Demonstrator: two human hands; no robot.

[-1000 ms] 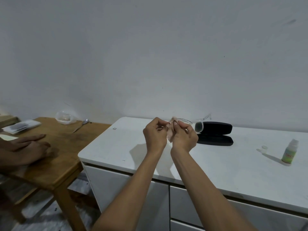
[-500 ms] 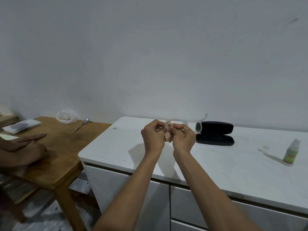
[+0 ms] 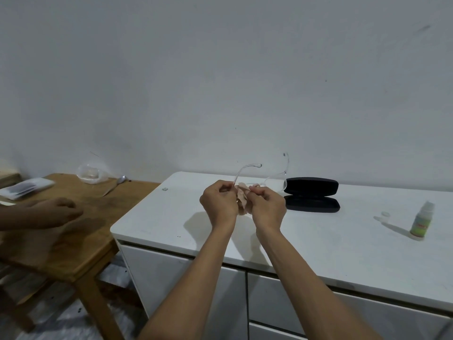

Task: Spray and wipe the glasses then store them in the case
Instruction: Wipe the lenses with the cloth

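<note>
Above the white cabinet top (image 3: 306, 244) I hold clear-framed glasses (image 3: 274, 179) with their temples pointing up and back. My left hand (image 3: 219, 204) pinches the frame near one temple. My right hand (image 3: 268, 208) pinches a small beige cloth (image 3: 243, 198) against the lens between the two hands. The lens under the cloth is hidden. A black glasses case (image 3: 311, 195) lies open just right of my hands. A small green-and-white spray bottle (image 3: 422, 220) stands far right, its clear cap (image 3: 386, 213) lying beside it.
A wooden table (image 3: 73, 229) adjoins the cabinet on the left. Another person's hands (image 3: 52, 212) rest on it. A plastic bag (image 3: 89, 174), a spoon (image 3: 117, 182) and a flat packet (image 3: 24, 188) lie at its back. The wall runs close behind.
The glasses have been turned so the temples now stick up and back. My hands have spread slightly with the cloth between them. The other person's hands shifted a little.
</note>
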